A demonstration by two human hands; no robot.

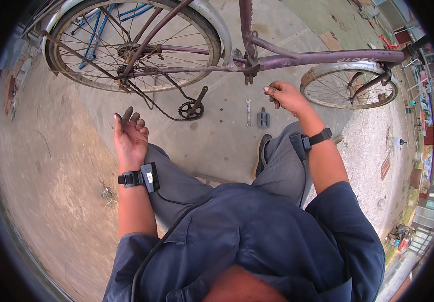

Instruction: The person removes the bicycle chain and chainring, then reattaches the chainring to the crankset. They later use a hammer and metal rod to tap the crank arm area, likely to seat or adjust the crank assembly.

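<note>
A purple bicycle frame [322, 59] stretches across the far side in front of me. My right hand [286, 96] is held just right of the frame's lower joint, apart from it. Its fingers are curled in with blackened tips; whether they pinch something small cannot be made out. Palm up, my left hand [131, 136] hangs over the ground near my knee, fingers apart and dark-stained, holding nothing. A chainring with its crank arm [191, 109] lies on the ground between my hands, and the loose chain [149, 103] runs from it to the rear wheel [134, 50].
An open-ended wrench [248, 111] and a black pedal [263, 119] lie side by side near my shoe [261, 155]. The front wheel [350, 86] is turned at the right. Blue frame tubes [94, 38] show behind the rear wheel. Assorted clutter [402, 236] lines the far right.
</note>
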